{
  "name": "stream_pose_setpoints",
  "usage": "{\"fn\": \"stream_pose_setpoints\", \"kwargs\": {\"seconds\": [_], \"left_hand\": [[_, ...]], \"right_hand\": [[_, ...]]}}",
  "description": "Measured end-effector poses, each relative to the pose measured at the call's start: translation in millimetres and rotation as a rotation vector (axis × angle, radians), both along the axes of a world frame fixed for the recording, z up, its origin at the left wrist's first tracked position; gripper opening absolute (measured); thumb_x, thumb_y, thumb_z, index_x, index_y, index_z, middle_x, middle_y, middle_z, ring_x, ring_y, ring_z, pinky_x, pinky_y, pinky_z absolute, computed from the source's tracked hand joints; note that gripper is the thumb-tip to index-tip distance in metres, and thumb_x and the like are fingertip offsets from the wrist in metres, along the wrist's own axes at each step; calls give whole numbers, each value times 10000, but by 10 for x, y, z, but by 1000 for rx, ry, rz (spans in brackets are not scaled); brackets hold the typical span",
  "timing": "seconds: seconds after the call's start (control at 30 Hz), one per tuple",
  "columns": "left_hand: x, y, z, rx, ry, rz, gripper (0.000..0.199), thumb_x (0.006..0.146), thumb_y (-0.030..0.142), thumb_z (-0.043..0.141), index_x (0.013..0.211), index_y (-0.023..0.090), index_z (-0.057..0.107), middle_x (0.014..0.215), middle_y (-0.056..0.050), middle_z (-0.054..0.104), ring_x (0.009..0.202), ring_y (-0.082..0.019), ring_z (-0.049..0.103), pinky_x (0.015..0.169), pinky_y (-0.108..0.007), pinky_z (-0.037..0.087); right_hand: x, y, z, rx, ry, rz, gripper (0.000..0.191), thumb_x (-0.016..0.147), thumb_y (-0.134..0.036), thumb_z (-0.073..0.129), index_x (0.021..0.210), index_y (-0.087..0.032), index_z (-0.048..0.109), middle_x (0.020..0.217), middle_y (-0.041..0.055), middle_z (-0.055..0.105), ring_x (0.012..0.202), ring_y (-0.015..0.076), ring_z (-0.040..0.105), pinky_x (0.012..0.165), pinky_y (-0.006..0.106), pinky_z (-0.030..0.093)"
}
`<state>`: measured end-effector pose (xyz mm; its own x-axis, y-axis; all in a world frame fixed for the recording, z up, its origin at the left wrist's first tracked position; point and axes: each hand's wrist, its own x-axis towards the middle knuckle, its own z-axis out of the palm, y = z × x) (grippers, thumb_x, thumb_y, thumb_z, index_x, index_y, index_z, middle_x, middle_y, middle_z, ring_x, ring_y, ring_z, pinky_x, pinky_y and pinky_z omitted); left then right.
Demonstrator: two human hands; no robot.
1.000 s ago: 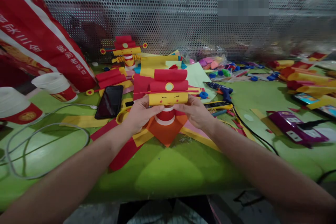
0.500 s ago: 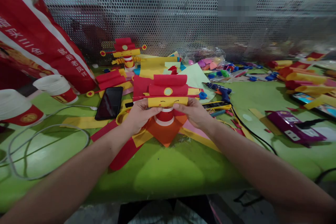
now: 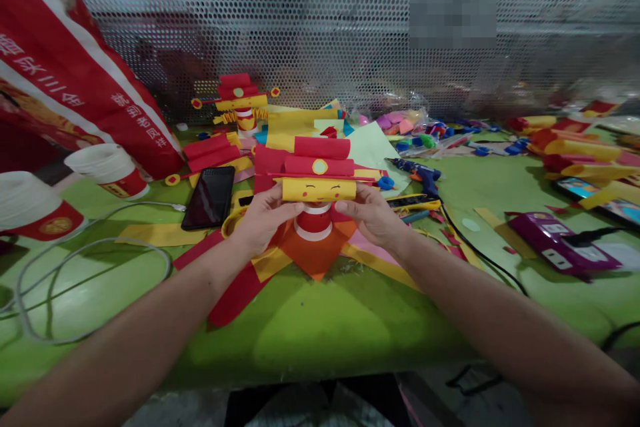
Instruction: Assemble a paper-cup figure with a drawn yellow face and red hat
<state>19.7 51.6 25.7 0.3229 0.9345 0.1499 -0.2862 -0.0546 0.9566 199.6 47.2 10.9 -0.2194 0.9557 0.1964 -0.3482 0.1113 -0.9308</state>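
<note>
Holding a paper figure (image 3: 319,177) from both sides, the left hand (image 3: 260,219) and the right hand (image 3: 373,213) meet near the middle of the green surface (image 3: 310,333). The fingers of each hand are closed on the ends of the yellow face band of the figure, left thumb on the left end, right thumb on the right end. The figure has a red rolled hat with a yellow dot, and below the face a red and white cup (image 3: 313,221) makes its body. It stands upright on an orange paper sheet (image 3: 313,257), which lies over red and yellow strips.

Just to the left of the left hand lies a black phone (image 3: 209,197), flat on the surface. A second paper figure (image 3: 239,101) stands further back, near the perforated metal wall (image 3: 300,20). To the right of the right hand there is a blue glue gun (image 3: 420,173), with a black cable going toward the front edge. Two paper cups (image 3: 107,170) lie at the far left, beside a red banner (image 3: 65,80). A purple box (image 3: 560,243) lies well apart at the right.
</note>
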Motion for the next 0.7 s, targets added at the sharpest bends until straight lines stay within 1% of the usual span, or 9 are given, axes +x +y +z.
{"fn": "stream_pose_setpoints", "kwargs": {"seconds": [0.23,0.33,0.43,0.57,0.63,0.7], "left_hand": [[-22,3,21,0,7,4,204,559,223,758,760,207,725,928,-37,734,993,-248,635,928,-357,458],[-33,5,19,-10,-13,6,220,568,205,742,786,215,717,904,-23,735,922,-220,657,876,-327,479],[-52,16,6,-12,-29,17,245,569,193,742,807,222,691,836,-5,732,820,-177,664,801,-292,498],[-82,46,-20,-24,-60,80,252,531,153,757,739,220,631,736,42,694,694,-102,628,676,-206,489],[-94,61,-34,-27,-84,94,277,513,137,765,727,215,607,730,55,677,666,-82,612,633,-183,477],[-99,70,-41,-25,-95,90,288,507,136,772,724,208,596,729,59,669,650,-73,602,610,-173,471]], "right_hand": [[30,8,11,-14,10,7,356,500,-337,821,823,-245,703,826,18,741,894,234,668,857,430,514],[50,19,19,-29,33,-23,360,496,-319,820,828,-248,700,837,12,740,886,225,669,870,423,504],[78,41,8,-46,48,-66,353,506,-337,811,824,-249,687,843,15,737,906,222,662,877,419,497],[115,69,-12,-100,80,-109,304,514,-382,803,742,-240,660,821,16,728,872,222,664,790,392,529],[125,77,-16,-129,109,-124,302,499,-392,812,695,-233,646,788,8,722,831,216,668,741,367,542],[127,83,-19,-142,130,-132,323,482,-406,820,695,-233,648,769,0,720,797,207,671,713,349,549]]}}
